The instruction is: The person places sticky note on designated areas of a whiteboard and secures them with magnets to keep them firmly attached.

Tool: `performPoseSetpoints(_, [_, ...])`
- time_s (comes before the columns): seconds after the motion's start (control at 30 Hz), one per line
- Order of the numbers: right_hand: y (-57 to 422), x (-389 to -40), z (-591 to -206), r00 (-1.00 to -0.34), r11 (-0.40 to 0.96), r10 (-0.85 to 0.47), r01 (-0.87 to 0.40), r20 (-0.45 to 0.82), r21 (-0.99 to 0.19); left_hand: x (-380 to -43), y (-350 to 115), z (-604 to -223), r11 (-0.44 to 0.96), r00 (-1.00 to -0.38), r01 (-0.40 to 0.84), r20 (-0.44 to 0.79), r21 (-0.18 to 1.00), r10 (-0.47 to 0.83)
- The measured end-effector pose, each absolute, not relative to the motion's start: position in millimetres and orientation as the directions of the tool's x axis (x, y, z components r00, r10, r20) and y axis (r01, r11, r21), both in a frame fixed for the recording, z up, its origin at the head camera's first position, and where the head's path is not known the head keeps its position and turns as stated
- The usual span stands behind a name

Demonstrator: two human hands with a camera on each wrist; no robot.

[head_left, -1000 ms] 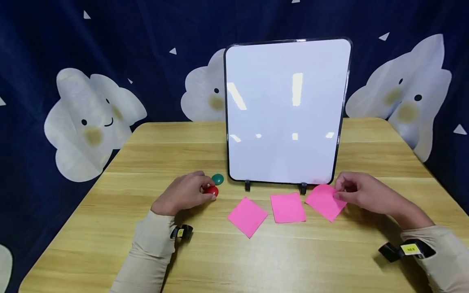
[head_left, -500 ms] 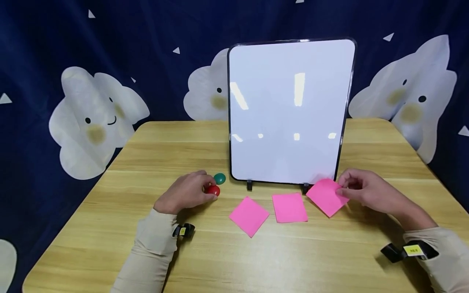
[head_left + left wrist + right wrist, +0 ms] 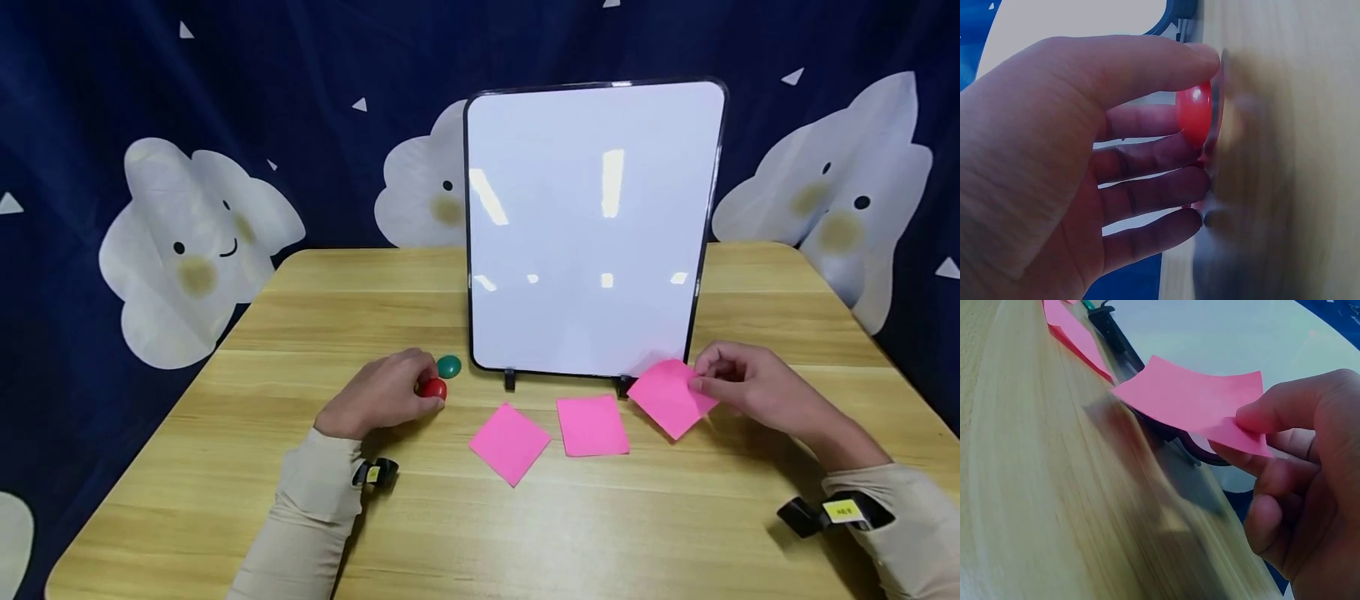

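Note:
My left hand pinches a round red magnet between thumb and fingers, low over the wooden table. Its domed red side and flat grey back edge show in the left wrist view. A green magnet lies just beyond the fingertips. At the right, thumb and forefinger of my right hand pinch a pink sticky note by one corner. That note is raised off the table, slightly bent, and overlaps the lower right corner of the whiteboard in the head view.
Two more pink sticky notes lie on the table: one turned like a diamond, one nearly square-on. Small black feet hold the whiteboard upright. A dark blue curtain with cloud prints hangs behind the table.
My right hand has lifted the pink sticky note a little, up toward the whiteboard's lower corner. The red magnet has tipped slightly in my left fingers, which stay in place.

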State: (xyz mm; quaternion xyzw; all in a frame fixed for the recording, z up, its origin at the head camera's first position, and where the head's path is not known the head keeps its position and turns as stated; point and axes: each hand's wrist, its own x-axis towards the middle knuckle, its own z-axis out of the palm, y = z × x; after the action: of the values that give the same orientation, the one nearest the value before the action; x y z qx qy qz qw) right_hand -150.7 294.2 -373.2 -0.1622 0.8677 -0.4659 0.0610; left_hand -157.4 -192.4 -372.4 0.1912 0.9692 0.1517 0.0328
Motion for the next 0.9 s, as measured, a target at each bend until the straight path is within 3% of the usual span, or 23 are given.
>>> performPoseSetpoints(0.3, [292.0,-148.9,-374.0,-0.952,0.516,-0.297,-0.229,0.079,-0.825,-155.1,-191.7,-371.5,0.866,-0.933,0.331,-0.009,0.375,0.361])
performPoseSetpoints(0.9, [289.5,-149.7,-373.5,-0.951,0.525,-0.235,-0.298,0.201,-0.797,-154.6,-190.8,-370.2,0.851,-0.900,0.434,0.098,0.297,0.424])
